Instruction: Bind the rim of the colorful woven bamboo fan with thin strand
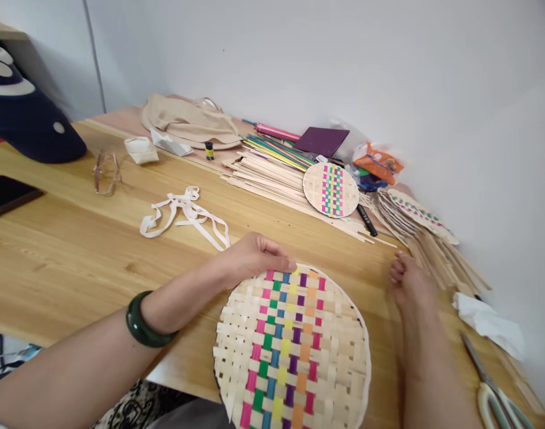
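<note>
Left hand (pixel 257 260) pinches a woven disc (pixel 294 348) over the near edge of the table (pixel 89 262), coloured stripes (pixel 267 342) pointing toward the far edge; right hand (pixel 413 283) curls, its hold unclear.

Pale wood-grained surface (pixel 84 256). At left on it, a dark phone (pixel 8 195) lying flat and a pair of glasses (pixel 104 173); near the middle, well apart from the phone, a loose tangle of white ribbon (pixel 187 205). Farther back, a white folded packet (pixel 141 151), a thread spool (pixel 209 151) standing upright and a spread of pale strips (pixel 267 177). At far right, pale-handled scissors (pixel 490 383).
</note>
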The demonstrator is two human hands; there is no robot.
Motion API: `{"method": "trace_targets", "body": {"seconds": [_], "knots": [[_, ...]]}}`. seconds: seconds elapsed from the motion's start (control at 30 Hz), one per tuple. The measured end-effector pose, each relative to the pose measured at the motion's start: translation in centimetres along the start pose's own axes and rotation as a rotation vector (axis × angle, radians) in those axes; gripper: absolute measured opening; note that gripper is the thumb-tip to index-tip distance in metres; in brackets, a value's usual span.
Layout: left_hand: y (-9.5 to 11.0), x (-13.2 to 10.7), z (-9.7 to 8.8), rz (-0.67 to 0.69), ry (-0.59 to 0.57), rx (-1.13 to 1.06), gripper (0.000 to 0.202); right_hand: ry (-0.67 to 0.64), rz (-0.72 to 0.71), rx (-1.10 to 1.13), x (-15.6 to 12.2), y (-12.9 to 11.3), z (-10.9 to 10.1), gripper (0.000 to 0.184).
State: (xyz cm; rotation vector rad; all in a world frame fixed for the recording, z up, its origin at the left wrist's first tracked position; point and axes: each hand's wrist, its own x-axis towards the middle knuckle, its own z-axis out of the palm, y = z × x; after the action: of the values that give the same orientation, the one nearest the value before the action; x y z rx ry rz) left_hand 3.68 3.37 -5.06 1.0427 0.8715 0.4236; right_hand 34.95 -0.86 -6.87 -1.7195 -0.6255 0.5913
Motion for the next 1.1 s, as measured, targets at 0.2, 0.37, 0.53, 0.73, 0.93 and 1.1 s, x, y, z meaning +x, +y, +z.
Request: {"method": "trace_targets", "body": {"seconds": [0.2, 0.37, 0.53, 0.73, 0.93, 1.1], "knots": [[-0.9, 0.6, 0.7, -0.012, 0.009, 0.147, 0.016, -0.602, 0.118, 0.040, -6.7, -2.0, 4.2, 0.032], [-1.0, 0.5, 1.0, 0.011, 0.000, 0.221, 0.017, -0.925, 0.170, -0.133, -9.5, -2.4, 4.9, 0.029], [-1.2, 0.5, 1.2, 0.040, -0.023, 0.245, 0.017, -1.040, 0.162, -0.261, -9.7, -1.9, 5.0, 0.028], [-1.3, 0.6, 1.0, 0.048, -0.072, 0.252, 0.020, -1.020, 0.134, -0.287, -10.2, -1.9, 5.3, 0.029], [-0.6, 0.2, 1.1, 0.000, -0.038, 0.224, 0.033, -0.978, 0.156, -0.270, -9.9, -1.8, 5.1, 0.024], [-0.7, 0.2, 1.1, -0.022, -0.007, 0.253, 0.038, -0.959, 0.148, -0.275, -9.8, -1.8, 5.2, 0.024]]}}
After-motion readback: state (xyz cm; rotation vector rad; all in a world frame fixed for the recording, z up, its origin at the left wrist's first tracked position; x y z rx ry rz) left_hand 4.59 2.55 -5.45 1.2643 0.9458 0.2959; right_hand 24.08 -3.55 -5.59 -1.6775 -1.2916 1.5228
